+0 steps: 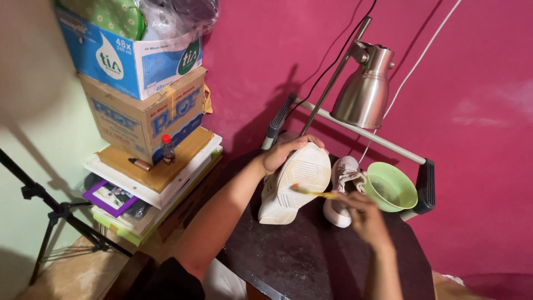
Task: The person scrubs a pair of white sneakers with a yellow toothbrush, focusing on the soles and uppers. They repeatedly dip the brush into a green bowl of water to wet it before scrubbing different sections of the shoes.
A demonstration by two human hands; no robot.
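Here, left hand [282,153] grips shoe [293,186]; right hand [363,216] brushes sole with toothbrush [315,193].

The right hand [363,214] is motion-blurred, and the shoe [291,186] hides the left hand's [283,153] fingertips.

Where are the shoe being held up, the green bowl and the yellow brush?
Held shoe [297,183], head view, on the middle of its upturned sole.
Green bowl [404,179], head view, on its inner wall at the right.
Yellow brush [315,193], head view, on the middle of its handle.
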